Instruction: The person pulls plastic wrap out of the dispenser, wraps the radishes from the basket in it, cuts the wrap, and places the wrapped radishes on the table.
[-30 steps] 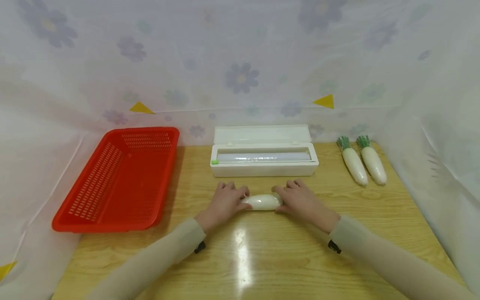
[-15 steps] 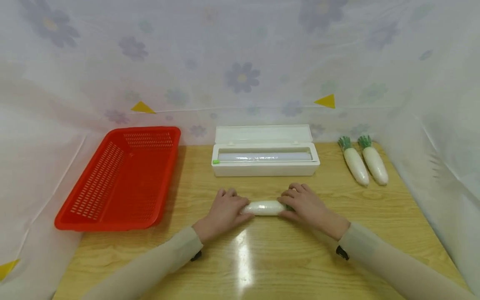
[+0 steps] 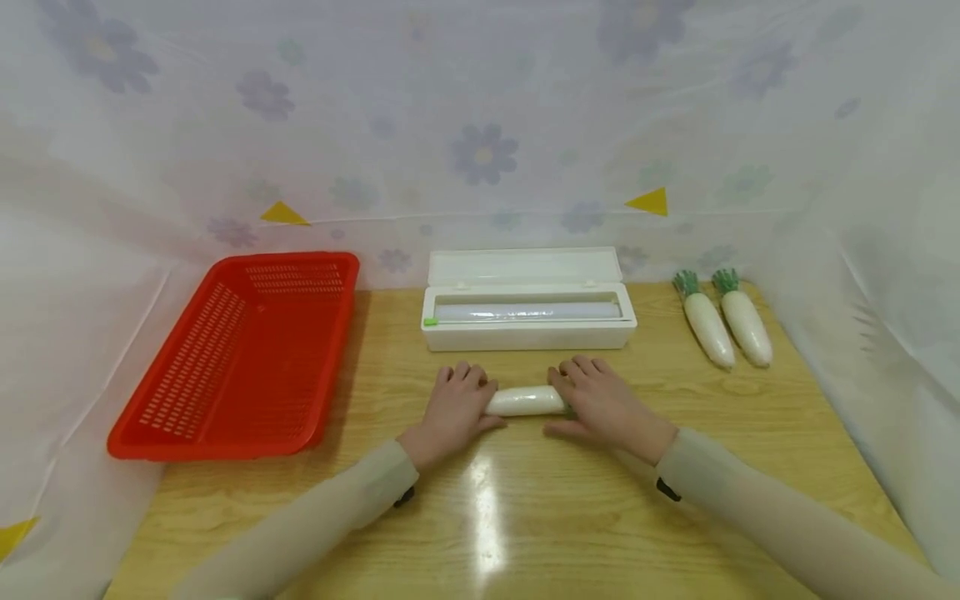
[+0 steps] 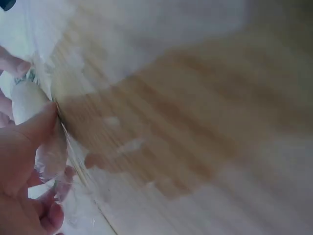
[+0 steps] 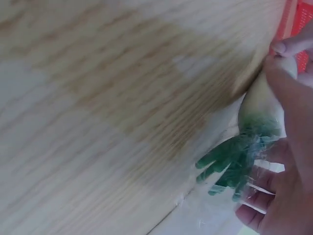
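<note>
A white radish [image 3: 527, 401] in clear cling film lies crosswise on the table in the head view, between the two hands. My left hand [image 3: 455, 410] holds its left end, the thumb [image 4: 41, 125] along the near side and fingers curled over the far side. At the leafy end is my right hand [image 3: 603, 407], fingers bent over the radish and thumb on the near side. The green leaves [image 5: 227, 164] show under the film in the right wrist view, with loose film around them; the right hand mostly covers them in the head view.
Behind the hands stands a white cling film box [image 3: 528, 337], lid up, with its roll [image 3: 528, 312] inside. A red plastic basket [image 3: 258, 375] is at the left. Two more white radishes, one [image 3: 708, 329] beside the other [image 3: 746, 327], lie at the back right.
The radish and both hands came toward me, then moved away again, the radish turning under the fingers. The right thumb now stretches lower than before. Box, basket and other radishes stay put.
</note>
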Demonstrator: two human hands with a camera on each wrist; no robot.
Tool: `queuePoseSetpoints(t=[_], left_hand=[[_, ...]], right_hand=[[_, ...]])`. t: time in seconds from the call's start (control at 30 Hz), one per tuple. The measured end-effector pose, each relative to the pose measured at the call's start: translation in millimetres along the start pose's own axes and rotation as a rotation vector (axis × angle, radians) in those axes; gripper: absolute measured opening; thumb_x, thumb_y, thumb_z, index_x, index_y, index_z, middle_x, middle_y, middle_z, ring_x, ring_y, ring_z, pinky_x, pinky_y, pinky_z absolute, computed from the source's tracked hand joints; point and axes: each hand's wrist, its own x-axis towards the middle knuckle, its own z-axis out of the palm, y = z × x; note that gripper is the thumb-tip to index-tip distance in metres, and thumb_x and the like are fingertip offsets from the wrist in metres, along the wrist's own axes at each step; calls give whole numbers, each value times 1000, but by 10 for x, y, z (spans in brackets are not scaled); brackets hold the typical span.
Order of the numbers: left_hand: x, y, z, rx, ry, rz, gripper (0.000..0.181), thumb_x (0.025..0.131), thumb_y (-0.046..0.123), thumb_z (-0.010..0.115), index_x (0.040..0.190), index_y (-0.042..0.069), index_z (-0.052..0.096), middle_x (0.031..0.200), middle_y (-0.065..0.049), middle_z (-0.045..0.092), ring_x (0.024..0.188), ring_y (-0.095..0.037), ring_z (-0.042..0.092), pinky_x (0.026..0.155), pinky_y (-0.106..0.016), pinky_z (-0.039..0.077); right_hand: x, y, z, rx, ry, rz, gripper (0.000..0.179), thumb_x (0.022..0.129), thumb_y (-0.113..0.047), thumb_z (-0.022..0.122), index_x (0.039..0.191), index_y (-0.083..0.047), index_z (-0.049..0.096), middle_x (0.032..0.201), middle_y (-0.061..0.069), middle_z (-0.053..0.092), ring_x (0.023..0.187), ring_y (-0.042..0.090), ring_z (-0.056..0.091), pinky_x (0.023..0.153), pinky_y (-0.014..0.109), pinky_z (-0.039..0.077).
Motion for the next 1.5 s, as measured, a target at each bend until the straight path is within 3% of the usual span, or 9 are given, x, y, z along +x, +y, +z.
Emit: queuePoseSetpoints(t=[0.17,0.4,0.5,0.7,0.83,0.97,1.1,1.23,1.5], left_hand=[[56,-58,9,-132,-33,-18,62,90,54,76,135,13,65,113,-1,66,96,-19,45,89,-38,32],[34,-77,-26,-248,-37,-19,46,84,47,85,112,20,60,101,3,71,85,-17,42,85,-37,30],[-2,-75,-54,-248,-48,10,40,86,48,83,109,21,66,96,5,71,85,-17,41,84,-37,29],[-49,-74,-74,-154,-13,89,43,94,53,73,121,20,76,114,1,69,100,-19,47,87,-39,32],[-42,-73,-71,-189,-22,51,51,93,52,73,130,17,72,111,1,69,95,-18,46,87,-37,32],[-11,-72,-90,-249,-11,14,44,94,50,74,124,18,68,109,0,74,90,-18,47,86,-38,33],[15,-91,-119,-240,-10,2,38,97,49,70,121,20,70,115,-2,76,94,-20,50,87,-40,34],[21,-118,-94,-205,-35,-17,48,96,48,73,134,20,68,124,-1,72,105,-20,50,90,-40,33],[104,-157,-42,-142,-38,-29,53,93,48,76,136,18,70,119,-2,62,110,-23,45,90,-42,34]], right_hand=[[70,30,32,-19,-7,19,69,87,-52,82,130,0,65,109,13,59,102,31,54,90,48,47],[30,38,39,38,27,-16,53,85,-38,88,122,-10,62,104,5,69,102,27,60,92,45,47],[-39,43,39,93,48,-26,48,82,-40,89,114,-12,65,101,4,70,99,26,59,91,45,46],[-126,40,5,155,75,-41,45,86,-37,86,116,-5,75,106,6,67,106,29,58,93,47,47],[-116,21,-17,112,100,-58,48,86,-34,86,120,-3,70,102,6,69,99,26,60,89,45,49],[-109,16,-37,159,116,-42,41,86,-28,87,115,-8,66,100,5,73,97,26,62,90,45,49],[-82,20,-81,218,101,-33,35,89,-27,84,113,-5,70,107,9,74,110,35,64,99,52,48],[-37,17,-81,141,72,-21,48,90,-38,82,117,0,70,118,15,71,122,42,60,105,56,46],[106,72,52,58,46,25,53,84,-44,87,107,0,68,101,11,56,97,30,51,92,48,46]])
